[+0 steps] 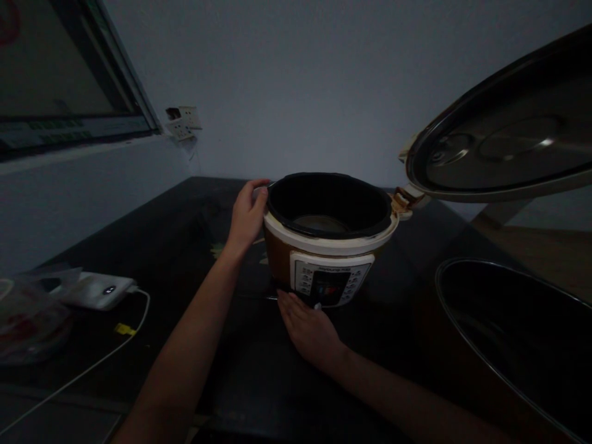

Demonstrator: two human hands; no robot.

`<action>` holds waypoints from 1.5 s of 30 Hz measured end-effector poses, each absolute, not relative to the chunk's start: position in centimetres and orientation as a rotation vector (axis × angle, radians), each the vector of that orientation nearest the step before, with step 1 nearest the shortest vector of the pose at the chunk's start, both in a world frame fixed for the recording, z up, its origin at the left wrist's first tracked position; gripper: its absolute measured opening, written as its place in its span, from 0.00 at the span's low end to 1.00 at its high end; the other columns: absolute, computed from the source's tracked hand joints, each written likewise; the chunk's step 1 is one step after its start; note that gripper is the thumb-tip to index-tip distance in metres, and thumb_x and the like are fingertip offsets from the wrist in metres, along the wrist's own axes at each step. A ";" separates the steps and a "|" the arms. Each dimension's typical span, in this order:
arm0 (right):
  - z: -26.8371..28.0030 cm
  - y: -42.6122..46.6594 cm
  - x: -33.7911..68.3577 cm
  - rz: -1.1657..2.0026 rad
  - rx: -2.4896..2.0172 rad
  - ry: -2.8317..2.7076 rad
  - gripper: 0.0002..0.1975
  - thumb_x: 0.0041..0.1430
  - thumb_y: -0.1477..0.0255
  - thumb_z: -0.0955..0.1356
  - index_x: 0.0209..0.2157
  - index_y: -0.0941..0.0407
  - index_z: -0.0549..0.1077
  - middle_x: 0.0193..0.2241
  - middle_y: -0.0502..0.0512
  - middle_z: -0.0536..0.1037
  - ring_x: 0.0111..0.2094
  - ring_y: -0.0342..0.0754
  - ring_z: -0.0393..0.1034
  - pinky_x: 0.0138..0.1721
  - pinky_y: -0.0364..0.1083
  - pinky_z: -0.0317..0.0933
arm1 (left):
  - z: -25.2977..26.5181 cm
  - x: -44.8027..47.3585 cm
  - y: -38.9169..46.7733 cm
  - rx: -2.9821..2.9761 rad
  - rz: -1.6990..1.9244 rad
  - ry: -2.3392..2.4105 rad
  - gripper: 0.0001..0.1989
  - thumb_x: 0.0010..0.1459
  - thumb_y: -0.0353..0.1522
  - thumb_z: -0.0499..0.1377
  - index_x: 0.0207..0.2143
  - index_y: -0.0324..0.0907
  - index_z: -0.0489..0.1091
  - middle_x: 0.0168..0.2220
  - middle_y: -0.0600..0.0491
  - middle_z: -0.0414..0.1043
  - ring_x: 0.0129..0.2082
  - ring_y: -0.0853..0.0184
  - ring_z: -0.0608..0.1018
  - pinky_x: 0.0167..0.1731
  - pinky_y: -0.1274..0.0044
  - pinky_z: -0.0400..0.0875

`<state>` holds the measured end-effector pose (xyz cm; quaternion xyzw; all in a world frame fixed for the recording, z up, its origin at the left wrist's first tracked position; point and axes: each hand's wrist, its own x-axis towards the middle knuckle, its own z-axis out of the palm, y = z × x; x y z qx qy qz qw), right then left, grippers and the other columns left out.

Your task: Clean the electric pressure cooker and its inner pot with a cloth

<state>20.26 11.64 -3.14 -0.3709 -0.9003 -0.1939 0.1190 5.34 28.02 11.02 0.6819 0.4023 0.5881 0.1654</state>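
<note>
Clasping the cooker (pixel 330 245), the left hand (pixel 246 214) was partly curled; below, the right hand (pixel 311 333) extended its fingers beside the cooker, its grip unclear.

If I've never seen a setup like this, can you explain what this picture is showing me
No robot here: these are a person's bare hands, seen by one camera worn on the head, looking forward and down. The left hand touches the upper left edge of a cooker, whose lid stands open to the right. The right hand lies low in front, by the cooker's base; it's too dim to tell whether it holds anything. The cooker stands on a dark tabletop. To the left are a plastic bag and a white device with a cable; a large dark container is at the near right.
</note>
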 end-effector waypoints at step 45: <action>-1.3 8.4 32.1 -0.494 -0.904 -2.638 0.17 0.68 0.77 0.61 0.56 0.60 0.69 0.56 0.54 0.74 0.66 0.45 0.55 0.68 0.58 0.45 | 11.5 5.5 27.5 1.887 1.633 1.163 0.13 0.60 0.32 0.55 0.46 0.40 0.72 0.48 0.46 0.76 0.49 0.60 0.76 0.53 0.67 0.69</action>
